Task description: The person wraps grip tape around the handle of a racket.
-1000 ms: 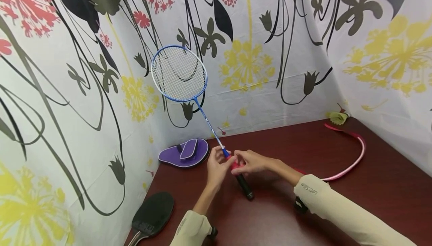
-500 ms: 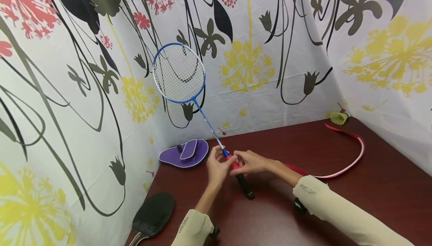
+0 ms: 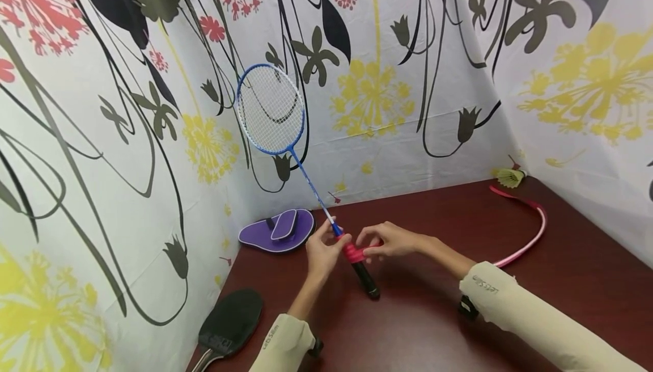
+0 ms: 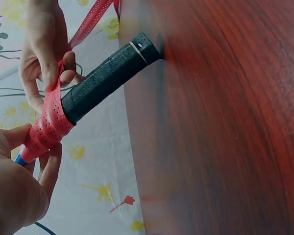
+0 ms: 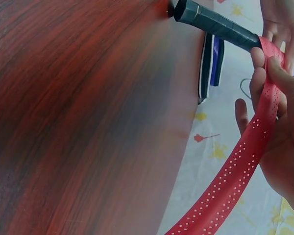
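A blue-and-white badminton racket point(image 3: 308, 181) slants up and left, its strung head before the patterned cloth. Red perforated grip tape point(image 4: 50, 122) is wound round the upper part of its black handle point(image 4: 108, 73); the lower part shows bare black. With thumb and fingers, my left hand point(image 3: 322, 254) grips the racket at the top of the handle, against the wound tape. My right hand point(image 3: 391, 240) pinches the tape between thumb and fingers just beside the handle. From there the loose tape strip point(image 5: 225, 188) trails away, seen in the right wrist view.
A purple paddle case point(image 3: 279, 231) lies at the table's back left, a black table tennis paddle point(image 3: 230, 324) at the left edge. The loose tape curves over the dark red table point(image 3: 408, 326) toward a yellow shuttlecock point(image 3: 511, 177) in the far right corner. Patterned cloth hangs behind.
My right hand has drawn away to the right from the handle, baring more wound tape. The racket has turned slightly, its head looking narrower. My left hand has shifted a little left.
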A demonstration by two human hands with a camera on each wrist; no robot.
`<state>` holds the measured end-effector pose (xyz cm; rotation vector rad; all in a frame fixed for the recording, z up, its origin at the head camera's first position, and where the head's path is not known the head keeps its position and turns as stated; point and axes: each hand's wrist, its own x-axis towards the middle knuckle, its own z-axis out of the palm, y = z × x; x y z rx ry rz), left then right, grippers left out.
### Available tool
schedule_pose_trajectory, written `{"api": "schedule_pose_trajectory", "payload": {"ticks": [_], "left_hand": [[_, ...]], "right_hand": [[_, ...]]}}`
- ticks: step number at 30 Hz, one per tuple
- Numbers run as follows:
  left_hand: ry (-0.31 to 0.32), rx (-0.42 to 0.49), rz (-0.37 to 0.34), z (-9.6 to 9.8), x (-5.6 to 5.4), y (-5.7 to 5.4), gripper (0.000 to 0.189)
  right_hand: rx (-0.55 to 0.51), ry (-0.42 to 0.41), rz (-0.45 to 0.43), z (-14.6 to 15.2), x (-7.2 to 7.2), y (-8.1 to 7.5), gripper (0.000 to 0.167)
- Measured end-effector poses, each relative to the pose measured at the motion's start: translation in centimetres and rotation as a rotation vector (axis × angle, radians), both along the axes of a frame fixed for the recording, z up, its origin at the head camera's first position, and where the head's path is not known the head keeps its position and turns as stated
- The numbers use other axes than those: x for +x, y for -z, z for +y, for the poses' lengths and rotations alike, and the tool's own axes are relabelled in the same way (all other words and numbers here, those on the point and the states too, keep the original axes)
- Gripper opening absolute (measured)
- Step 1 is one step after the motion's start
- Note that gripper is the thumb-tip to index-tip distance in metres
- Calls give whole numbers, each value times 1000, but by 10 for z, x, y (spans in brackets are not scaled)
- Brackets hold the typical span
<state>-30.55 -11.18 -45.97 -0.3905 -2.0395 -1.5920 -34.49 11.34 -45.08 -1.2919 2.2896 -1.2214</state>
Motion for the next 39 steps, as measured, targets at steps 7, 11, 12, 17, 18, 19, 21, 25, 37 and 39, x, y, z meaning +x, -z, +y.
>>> {"api": "schedule_pose_trajectory", "payload": {"ticks": [7,11,12,17,18,19,21,25,37,39], "left_hand": [[150,14,-18,0,15,-21,52],[188,18,3,-1,21,-27,50],[194,20,6,-2,22,-27,50],[233,16,-17,-4,15,-23,55],[235,14,-26,-5,13,-21,56],[232,7,-33,-5,9,-18,57],[217,-4,-44,-6,4,-13,59],[212,-10,-62,-8,1,-9,60],[376,38,-96,-13,0,-7,57],[398,92,-119,-12,1,-5,59]], "right_hand": [[-2,5,18,2,-1,2,22],[6,-2,24,2,-2,4,24],[8,-3,25,2,-3,4,25],[0,1,15,1,-4,4,26],[-5,0,15,0,-4,4,26],[-11,-2,16,0,-5,4,26],[-12,-9,22,-1,-5,5,27],[-7,-22,40,-4,-6,8,28],[2,-3,37,-10,-9,13,29],[8,-3,31,-11,-9,14,31]]}}
